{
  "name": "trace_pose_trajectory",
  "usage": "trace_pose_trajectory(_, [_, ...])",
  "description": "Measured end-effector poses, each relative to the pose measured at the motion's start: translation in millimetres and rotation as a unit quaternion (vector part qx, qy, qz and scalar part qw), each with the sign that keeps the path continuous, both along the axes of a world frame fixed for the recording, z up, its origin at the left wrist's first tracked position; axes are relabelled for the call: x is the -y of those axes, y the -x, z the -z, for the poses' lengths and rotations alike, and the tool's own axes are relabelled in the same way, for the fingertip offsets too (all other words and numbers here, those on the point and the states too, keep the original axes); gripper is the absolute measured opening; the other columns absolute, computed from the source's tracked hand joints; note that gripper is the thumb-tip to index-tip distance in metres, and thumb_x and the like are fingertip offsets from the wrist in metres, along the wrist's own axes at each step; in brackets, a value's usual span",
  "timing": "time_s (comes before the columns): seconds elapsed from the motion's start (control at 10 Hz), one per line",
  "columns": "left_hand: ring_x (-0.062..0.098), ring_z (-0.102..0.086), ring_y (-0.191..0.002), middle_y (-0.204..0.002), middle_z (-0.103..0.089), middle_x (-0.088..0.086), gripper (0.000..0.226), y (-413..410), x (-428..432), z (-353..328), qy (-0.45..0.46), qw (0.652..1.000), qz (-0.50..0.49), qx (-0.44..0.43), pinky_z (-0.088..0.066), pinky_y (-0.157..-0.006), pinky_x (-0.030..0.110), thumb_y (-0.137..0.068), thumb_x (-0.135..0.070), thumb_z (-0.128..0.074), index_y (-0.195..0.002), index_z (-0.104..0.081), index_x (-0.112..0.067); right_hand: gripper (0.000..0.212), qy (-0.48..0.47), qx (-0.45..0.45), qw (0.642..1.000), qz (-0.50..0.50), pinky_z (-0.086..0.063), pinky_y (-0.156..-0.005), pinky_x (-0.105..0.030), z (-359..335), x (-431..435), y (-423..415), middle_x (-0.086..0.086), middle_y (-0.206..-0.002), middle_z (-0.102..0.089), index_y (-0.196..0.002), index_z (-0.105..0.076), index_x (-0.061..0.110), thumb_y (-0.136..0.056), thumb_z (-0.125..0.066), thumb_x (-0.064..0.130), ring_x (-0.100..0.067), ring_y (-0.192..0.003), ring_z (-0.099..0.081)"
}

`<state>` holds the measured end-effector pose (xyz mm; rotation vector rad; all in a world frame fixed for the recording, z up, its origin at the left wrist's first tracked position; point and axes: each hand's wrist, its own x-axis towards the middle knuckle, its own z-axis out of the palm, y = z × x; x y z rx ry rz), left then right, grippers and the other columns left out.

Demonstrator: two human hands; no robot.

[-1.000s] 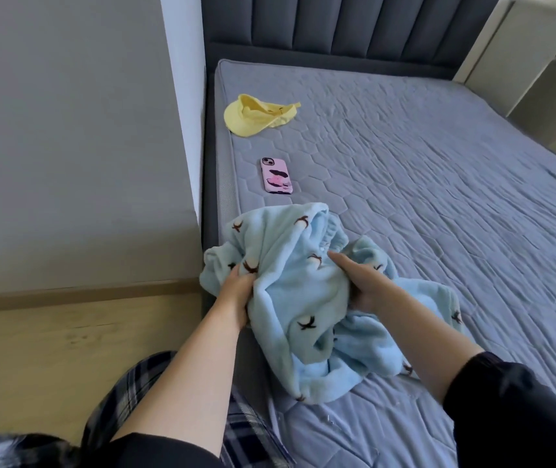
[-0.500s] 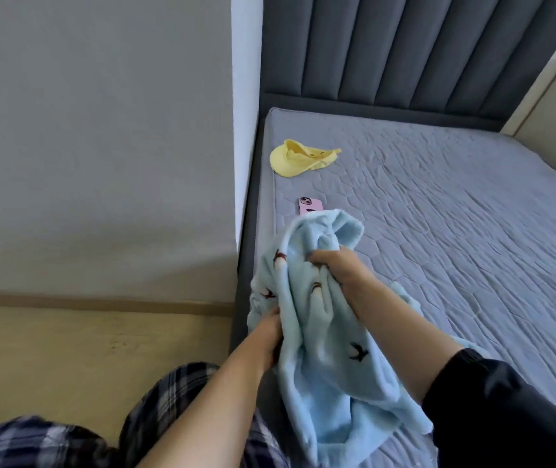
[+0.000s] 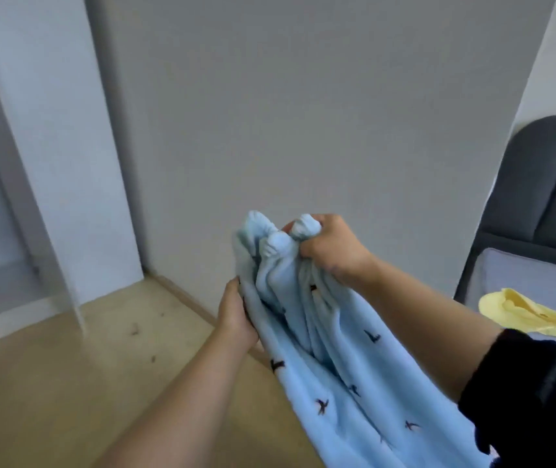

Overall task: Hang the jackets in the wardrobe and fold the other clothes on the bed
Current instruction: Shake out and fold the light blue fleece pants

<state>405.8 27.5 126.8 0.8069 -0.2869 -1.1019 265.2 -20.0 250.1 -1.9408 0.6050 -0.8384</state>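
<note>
Held fleece garment [image 3: 337, 366] is showing pale blue with scattered small dark bird motifs; small garment [image 3: 526, 315] is showing pale yellow; headboard [image 3: 539, 184] dark grey; floor [image 3: 50, 383] light wood-tone; sleeve [image 3: 533, 393] black.

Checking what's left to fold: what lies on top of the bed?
A yellow garment lies on the bed; the black sleeve and blue garment hide the rest.

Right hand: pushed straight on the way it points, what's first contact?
Probably the grey wall; the right hand points up-left at it, gripping the light blue fleece garment. Nothing else shows in that line, but depth is unclear.
</note>
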Motion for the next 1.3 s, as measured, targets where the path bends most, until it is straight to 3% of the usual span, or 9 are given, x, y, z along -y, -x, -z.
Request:
trace_pose_trajectory(0.1, [0.022, -0.058, -0.108, -0.095, -0.072, 0.001, 0.029, -51.3, -30.7, -23.6, -0.046, 0.988, -0.111, 0.098, -0.053, -0.077, 0.032, -0.094, -0.033, -0.047, -0.110, -0.064, -0.015, 0.037, 0.009, 0.041, 0.998, -0.044, -0.051, -0.053, -0.019, -37.6, -20.2, -45.1, 0.002, -0.060, -0.065, -0.072, -0.064, 0.003, -0.070, -0.036, -0.021, -0.006, -0.055, -0.062])
trace_pose_trajectory(0.3, [0.021, -0.047, -0.130, -0.145, -0.045, 0.002, 0.088, -116.7, -84.5, -65.2, -0.008, 0.977, -0.048, 0.207, -0.032, -0.111, 0.041, -0.081, -0.048, -0.065, -0.152, -0.016, -0.029, 0.044, 0.010, 0.100, 0.993, -0.058, -0.049, -0.045, -0.021, -84.1, -44.1, -103.4, 0.004, -0.050, -0.064, -0.064, -0.062, 0.008, -0.067, -0.029, -0.020, -0.009, -0.048, -0.063])
trace_pose_trajectory(0.4, [0.018, -0.064, -0.102, -0.122, -0.060, -0.001, 0.088, -116.7, -93.9, -88.3, -0.104, 0.928, -0.004, 0.357, -0.053, -0.081, 0.035, -0.083, -0.032, -0.071, -0.151, -0.014, -0.032, 0.044, -0.027, 0.151, 0.987, -0.044, -0.050, -0.045, -0.021, -91.7, -45.2, -113.7, 0.004, -0.053, -0.065, -0.063, -0.063, 0.010, -0.068, -0.030, -0.020, -0.010, -0.050, -0.065])
trace_pose_trajectory(0.6, [0.029, -0.062, -0.111, -0.121, -0.064, 0.011, 0.040, -118.6, -98.3, -103.8, -0.293, 0.758, 0.267, 0.518, -0.052, -0.088, 0.042, -0.085, -0.013, -0.070, -0.123, -0.058, -0.014, 0.037, -0.093, 0.222, 0.969, 0.059, -0.049, -0.047, -0.019, -100.5, -21.8, -108.2, 0.002, -0.056, -0.064, -0.070, -0.063, 0.012, -0.076, -0.039, -0.015, -0.010, -0.051, -0.063])
trace_pose_trajectory(0.7, [0.025, -0.060, -0.098, -0.107, -0.062, 0.010, 0.026, -113.7, -79.3, -121.8, -0.327, 0.752, 0.052, 0.571, -0.048, -0.077, 0.032, -0.089, -0.014, -0.062, -0.112, -0.061, -0.002, 0.020, -0.082, 0.157, 0.970, 0.165, -0.046, -0.049, -0.023, -106.3, -3.5, -106.8, -0.002, -0.066, -0.059, -0.072, -0.059, 0.012, -0.079, -0.051, -0.005, -0.014, -0.058, -0.058])
trace_pose_trajectory(0.8, [0.029, -0.057, -0.116, -0.131, -0.055, 0.016, 0.035, -115.4, -51.2, -159.2, -0.229, 0.890, -0.116, 0.377, -0.048, -0.088, 0.036, -0.096, -0.007, -0.046, -0.128, -0.051, 0.006, 0.010, -0.098, 0.093, 0.961, 0.242, -0.042, -0.051, -0.024, -113.7, 8.4, -106.7, -0.005, -0.066, -0.056, -0.073, -0.054, 0.010, -0.080, -0.058, 0.004, -0.015, -0.058, -0.053])
trace_pose_trajectory(1.0, [0.028, -0.056, -0.118, -0.127, -0.058, 0.017, 0.031, -101.8, -11.4, -303.8, 0.040, 0.962, -0.205, 0.177, -0.046, -0.097, 0.036, -0.098, -0.005, -0.042, -0.126, -0.056, -0.005, 0.010, -0.041, 0.193, 0.943, 0.268, -0.046, -0.066, -0.028, -193.1, 22.0, -102.1, -0.003, -0.068, -0.054, -0.078, -0.053, 0.006, -0.086, -0.057, 0.012, -0.017, -0.064, -0.054])
trace_pose_trajectory(1.2, [0.017, -0.059, -0.071, -0.080, -0.061, -0.003, 0.023, -89.6, -19.3, -425.9, 0.154, 0.880, -0.273, 0.356, -0.049, -0.063, 0.018, -0.092, -0.007, -0.056, -0.103, -0.060, -0.027, 0.020, 0.113, 0.344, 0.909, 0.208, -0.050, -0.060, -0.015, -293.2, 25.7, -80.4, 0.004, -0.078, -0.066, -0.083, -0.064, 0.014, -0.080, -0.050, 0.001, -0.008, -0.072, -0.062])
trace_pose_trajectory(1.3, [0.021, -0.058, -0.090, -0.093, -0.061, 0.005, 0.029, -96.7, -24.4, -430.2, -0.034, 0.686, -0.287, 0.667, -0.044, -0.070, 0.023, -0.091, -0.006, -0.046, -0.108, -0.068, -0.014, 0.020, 0.227, 0.217, 0.917, 0.245, -0.048, -0.070, -0.029, -298.8, 39.4, -68.1, -0.008, -0.085, -0.064, -0.089, -0.063, 0.006, -0.078, -0.049, -0.004, -0.021, -0.081, -0.059])
